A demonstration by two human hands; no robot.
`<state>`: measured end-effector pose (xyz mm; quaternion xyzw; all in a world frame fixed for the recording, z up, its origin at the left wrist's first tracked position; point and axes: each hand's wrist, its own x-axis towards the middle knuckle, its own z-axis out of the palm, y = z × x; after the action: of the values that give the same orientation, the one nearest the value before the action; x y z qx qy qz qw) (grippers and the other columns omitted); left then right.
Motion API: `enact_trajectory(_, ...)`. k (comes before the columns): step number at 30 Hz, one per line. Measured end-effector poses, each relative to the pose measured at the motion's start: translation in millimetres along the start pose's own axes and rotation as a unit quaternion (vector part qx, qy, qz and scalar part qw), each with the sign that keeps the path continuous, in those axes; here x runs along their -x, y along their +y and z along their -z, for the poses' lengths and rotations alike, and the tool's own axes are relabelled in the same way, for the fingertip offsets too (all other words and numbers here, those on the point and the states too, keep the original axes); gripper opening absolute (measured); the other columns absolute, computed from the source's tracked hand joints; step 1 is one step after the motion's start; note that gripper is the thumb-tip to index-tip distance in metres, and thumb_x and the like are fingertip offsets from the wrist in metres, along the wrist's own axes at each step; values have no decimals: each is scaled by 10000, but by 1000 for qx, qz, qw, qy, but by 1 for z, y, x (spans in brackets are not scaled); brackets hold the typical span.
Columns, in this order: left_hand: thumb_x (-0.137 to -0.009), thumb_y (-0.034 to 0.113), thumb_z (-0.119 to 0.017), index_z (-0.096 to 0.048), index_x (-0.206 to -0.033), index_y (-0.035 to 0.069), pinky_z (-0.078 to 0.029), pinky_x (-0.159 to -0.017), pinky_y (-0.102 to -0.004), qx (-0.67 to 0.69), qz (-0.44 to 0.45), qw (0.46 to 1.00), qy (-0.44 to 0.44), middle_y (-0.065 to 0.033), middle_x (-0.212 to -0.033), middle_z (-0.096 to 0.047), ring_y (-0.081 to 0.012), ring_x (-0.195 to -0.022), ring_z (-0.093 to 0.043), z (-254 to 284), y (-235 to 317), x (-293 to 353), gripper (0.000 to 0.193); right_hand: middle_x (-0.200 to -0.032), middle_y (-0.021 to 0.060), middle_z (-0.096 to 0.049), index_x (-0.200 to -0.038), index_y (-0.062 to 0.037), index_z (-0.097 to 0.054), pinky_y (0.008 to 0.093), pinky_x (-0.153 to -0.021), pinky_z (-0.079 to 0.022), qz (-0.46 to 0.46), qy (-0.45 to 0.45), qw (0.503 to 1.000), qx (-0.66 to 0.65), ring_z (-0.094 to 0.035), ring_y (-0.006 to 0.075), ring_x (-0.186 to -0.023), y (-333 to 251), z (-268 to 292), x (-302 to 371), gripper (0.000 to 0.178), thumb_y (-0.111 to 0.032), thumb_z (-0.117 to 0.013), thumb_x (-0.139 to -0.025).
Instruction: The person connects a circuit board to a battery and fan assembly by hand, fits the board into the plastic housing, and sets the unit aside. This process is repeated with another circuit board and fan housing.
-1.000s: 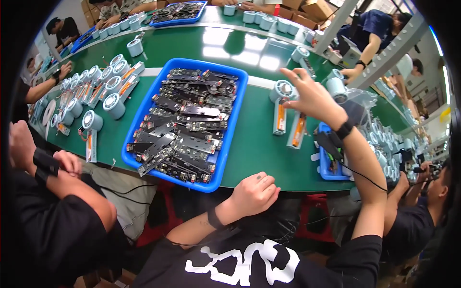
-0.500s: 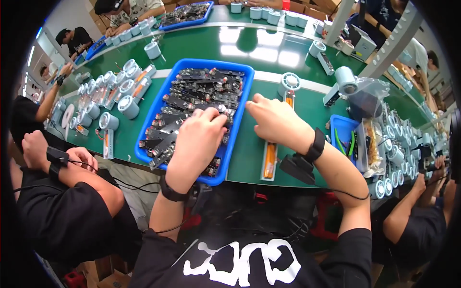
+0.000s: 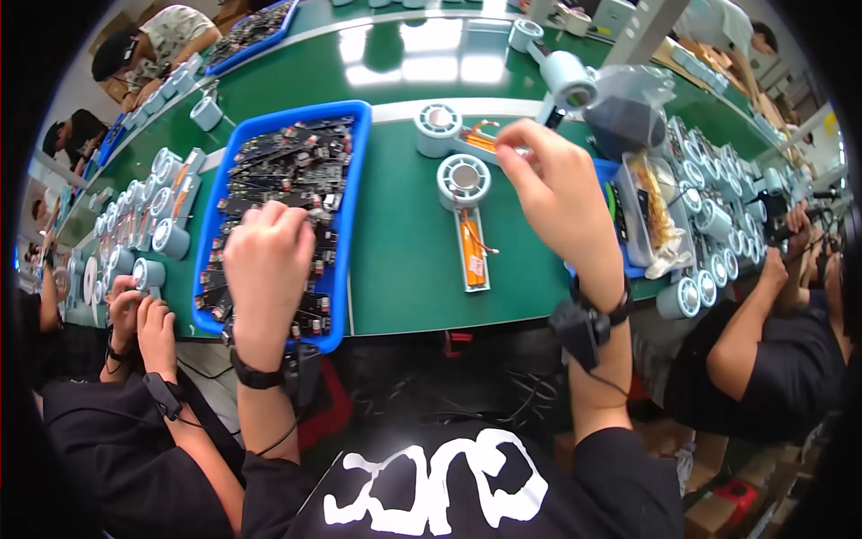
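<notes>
the left hand [image 3: 268, 260] rests, fingers curled downward, on the pile of dark printed circuit boards [image 3: 287, 171] inside the shallow blue plastic tray [image 3: 352, 193]; whether it grips a board cannot be told, since the fingertips are hidden beneath the knuckles. the tray sits on the glossy green counter [image 3: 404, 260], at the near edge, left of centre. the right hand [image 3: 561, 184] is raised above the counter, fingers pinched on thin wires at the end of a pale blue fan housing with a round grille and a long flat handle [image 3: 449, 135]. a second pale blue housing with an orange cell in its open handle [image 3: 467, 220] lies just beside it, nearer the body, untouched. a small blue bin of parts [image 3: 633, 216] stands to the right of the right hand. rows of similar pale blue housings [image 3: 162, 211] line the counter left of the tray.
</notes>
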<state>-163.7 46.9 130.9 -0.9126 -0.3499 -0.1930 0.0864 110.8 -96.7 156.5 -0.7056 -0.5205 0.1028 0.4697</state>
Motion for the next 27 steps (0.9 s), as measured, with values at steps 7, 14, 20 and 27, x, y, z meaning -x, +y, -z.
enact_trajectory(7,-887,-84,-638,-642,-966,-55,-562,-778,-337,217,50,942,253,-164,-950,-694,-279,-854,-696,30,37,15,84,-963,110,-714,-1121,-19,-670,312,-677,-533,-27,-55,998,18,-659,182,-711,41,-18,81,342,-158,-808,-841)
enact_trajectory(14,-1014,3,-478,-485,-1051,-16,-587,-727,-361,646,119,752,47,-171,-858,-651,-228,-746,-669,-6,109,58,42,-947,103,-723,-1139,-22,-688,283,-693,-551,13,87,995,-40,-699,182,-744,56,-68,89,384,-38,-836,-785)
enact_trajectory(20,-1017,0,-487,-475,-1079,-12,-586,-764,-332,747,144,649,-31,-155,-902,-673,-191,-805,-686,-54,105,57,65,-895,102,-732,-995,-6,-723,283,-679,-550,19,106,994,-26,-711,183,-732,49,-57,89,219,20,-809,-795)
enact_trajectory(27,-1030,64,-477,-451,-1047,12,-589,-712,-331,772,187,603,-75,-142,-858,-650,-196,-733,-674,-65,105,44,61,-881,104,-727,-926,-3,-727,293,-667,-545,8,129,991,-34,-706,201,-728,42,-62,80,177,73,-792,-779)
